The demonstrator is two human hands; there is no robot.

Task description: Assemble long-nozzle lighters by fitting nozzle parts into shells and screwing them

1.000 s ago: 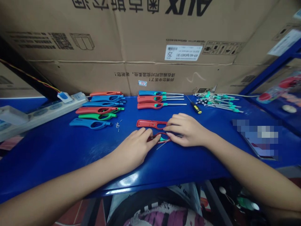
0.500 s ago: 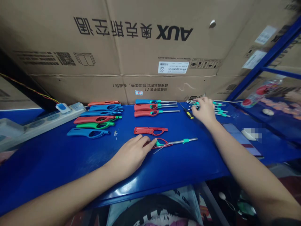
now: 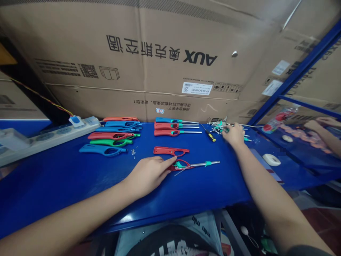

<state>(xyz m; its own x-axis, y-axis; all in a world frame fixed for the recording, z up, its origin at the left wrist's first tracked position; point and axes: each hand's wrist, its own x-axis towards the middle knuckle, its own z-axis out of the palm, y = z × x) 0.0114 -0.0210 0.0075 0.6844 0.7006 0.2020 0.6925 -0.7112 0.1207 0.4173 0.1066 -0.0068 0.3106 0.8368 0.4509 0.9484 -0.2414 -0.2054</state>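
My left hand [image 3: 146, 174] is closed over the handle of an opened red gas lighter [image 3: 188, 165] lying on the blue table. Green parts, a long metal tube and a thin loose rod show beyond the fingers. Just behind it rests a separate red handle shell [image 3: 170, 151]. At the far right, my right hand [image 3: 235, 136] reaches into a pile of metal lighter tubes with green parts [image 3: 217, 125]. Its fingers are curled down among them; what they pinch is hidden. A black-and-yellow screwdriver [image 3: 211, 136] lies left of that pile.
Several coloured handle shells [image 3: 106, 150] lie at left beside small screws [image 3: 133, 153] and a white power strip [image 3: 48, 137]. Three lighters [image 3: 166, 132] lie mid-back before a cardboard wall [image 3: 160, 78]. At right are a white oval object [image 3: 271, 159], a bottle [image 3: 279, 121] and another person's hands [image 3: 317, 125].
The camera view has shifted, bringing another person's hands into sight at right. My right hand stays at the tube pile with its fingers more curled. My left hand still holds the red lighter.
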